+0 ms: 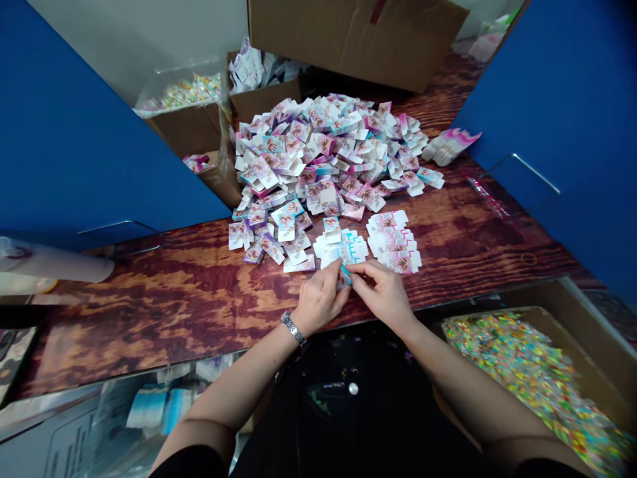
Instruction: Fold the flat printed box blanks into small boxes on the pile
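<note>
Close to the table's front edge, my left hand [321, 296] and my right hand [381, 292] meet over a small blue-and-white carton [344, 277]. Fingers of both hands close on it, and they partly cover it. Just beyond them lies a fanned stack of flat blue carton blanks [351, 246]. To its right is a similar stack of pink carton blanks [395, 242]. A large heap of small folded cartons [318, 146] in pink, purple and blue spreads behind, some with open flaps. My left wrist wears a metal watch band [292, 328].
Behind the heap stand a big cardboard box [348, 40] and an open box of wrapped pieces [192, 126]. Blue panels [562, 139] flank the wooden table [164, 299]. Below right, an open box [597, 338] holds colourful wrapped pieces. A pink bundle [450, 146] lies far right.
</note>
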The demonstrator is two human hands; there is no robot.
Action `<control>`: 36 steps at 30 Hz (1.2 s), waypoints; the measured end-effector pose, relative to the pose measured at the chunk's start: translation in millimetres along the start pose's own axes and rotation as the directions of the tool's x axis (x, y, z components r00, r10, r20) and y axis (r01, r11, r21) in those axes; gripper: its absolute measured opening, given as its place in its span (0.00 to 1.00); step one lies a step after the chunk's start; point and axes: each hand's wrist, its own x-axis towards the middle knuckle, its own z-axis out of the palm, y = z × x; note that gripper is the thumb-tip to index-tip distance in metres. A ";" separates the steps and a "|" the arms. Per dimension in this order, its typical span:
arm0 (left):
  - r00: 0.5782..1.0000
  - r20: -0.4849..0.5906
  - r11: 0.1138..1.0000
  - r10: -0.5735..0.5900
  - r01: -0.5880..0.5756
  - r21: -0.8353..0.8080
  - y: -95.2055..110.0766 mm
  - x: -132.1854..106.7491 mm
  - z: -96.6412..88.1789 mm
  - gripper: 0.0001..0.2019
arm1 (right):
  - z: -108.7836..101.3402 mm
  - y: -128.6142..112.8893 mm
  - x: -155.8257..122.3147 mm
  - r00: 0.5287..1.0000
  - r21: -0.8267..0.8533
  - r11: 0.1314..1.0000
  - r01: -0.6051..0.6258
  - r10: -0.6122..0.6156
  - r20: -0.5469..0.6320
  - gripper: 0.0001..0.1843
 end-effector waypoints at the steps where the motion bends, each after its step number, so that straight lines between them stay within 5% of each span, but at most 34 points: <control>1: 1.000 -0.011 1.000 0.015 -0.015 0.008 0.6 0.7 -0.1 0.28 | 1.1 -2.1 -2.5 0.998 -0.069 0.996 0.059 -0.060 -0.015 0.10; 6: 0.999 -0.041 0.999 0.033 -0.031 0.036 1.8 5.7 -0.4 0.30 | 15.7 0.9 -18.8 0.959 -0.247 0.936 0.252 -0.276 -0.068 0.20; 11: 0.998 -0.023 0.998 0.051 -0.050 0.037 -1.5 2.0 4.1 0.29 | 19.2 5.9 -23.1 0.943 -0.257 0.915 0.312 -0.331 -0.031 0.22; 17: 0.995 0.067 0.983 0.070 -0.080 0.164 -17.1 12.5 -18.9 0.28 | -5.9 21.3 -5.1 0.958 -0.178 0.952 0.247 -0.212 0.194 0.20; 22: 0.980 -0.199 0.935 -0.011 0.081 0.346 -38.3 39.4 -56.4 0.37 | -16.8 46.9 8.1 0.979 -0.578 0.797 0.174 -0.079 0.186 0.19; 27: 0.988 0.096 0.961 0.124 -0.144 0.237 -30.7 20.2 -22.4 0.29 | -9.2 53.8 9.7 0.977 -0.712 0.689 0.135 0.028 0.212 0.20; 31: 0.946 0.288 0.959 0.149 -0.209 0.191 -16.8 2.2 12.2 0.28 | -9.9 50.3 11.9 0.985 -0.627 0.771 0.113 -0.003 0.174 0.11; 36: 0.949 0.267 0.949 0.170 -0.230 0.215 -11.8 6.9 13.3 0.23 | -11.2 46.9 13.0 0.983 -0.140 0.986 -0.085 0.106 0.148 0.07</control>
